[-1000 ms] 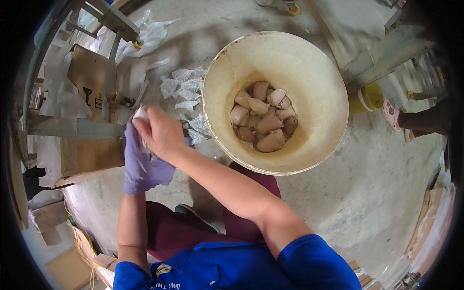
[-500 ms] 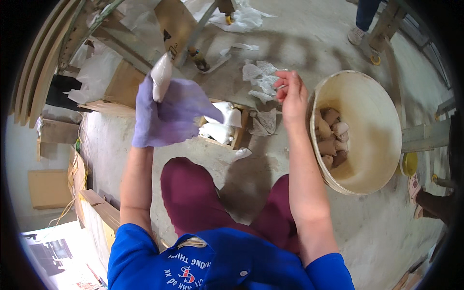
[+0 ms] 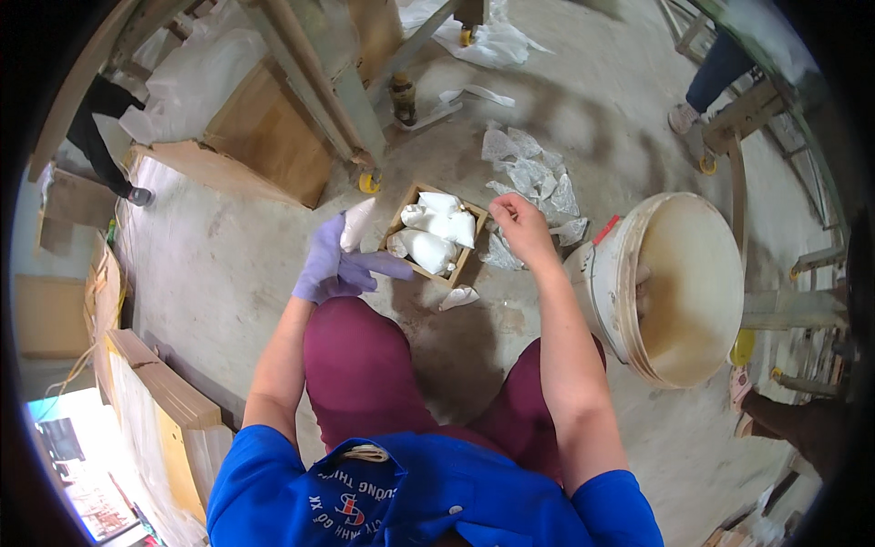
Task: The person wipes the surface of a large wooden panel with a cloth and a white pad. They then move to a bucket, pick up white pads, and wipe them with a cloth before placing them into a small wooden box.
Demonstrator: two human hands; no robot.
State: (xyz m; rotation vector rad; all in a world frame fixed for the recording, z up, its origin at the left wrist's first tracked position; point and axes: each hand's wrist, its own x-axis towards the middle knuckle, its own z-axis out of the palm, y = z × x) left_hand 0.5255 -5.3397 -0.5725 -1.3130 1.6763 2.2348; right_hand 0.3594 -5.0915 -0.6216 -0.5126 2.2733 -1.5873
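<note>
My left hand (image 3: 333, 260), in a purple glove, is closed on a small white filled bag (image 3: 357, 225) sticking up past its fingers. Part of the glove stretches toward a shallow wooden box (image 3: 398, 221). Plump white bags (image 3: 427, 252) lie inside that box, and another small white packet (image 3: 458, 297) rests on the floor in front. Bare and curled, my right hand (image 3: 524, 230) hovers just right of the box, above crumpled clear plastic (image 3: 538, 178). Its fingers look drawn together; whatever they may hold is hidden.
To the right stands a large pale bucket (image 3: 629, 301) with a stained inside. A cardboard box (image 3: 264, 132) and a wheeled metal frame leg (image 3: 365, 164) are at the far left. A dark bottle (image 3: 403, 98) stands beyond. Other people's feet (image 3: 684, 117) show at the edges.
My left hand has come down toward the floor with the white bag. My right hand has lowered slightly leftward, its fingers curling in. The view has shifted, revealing the whole wooden box.
</note>
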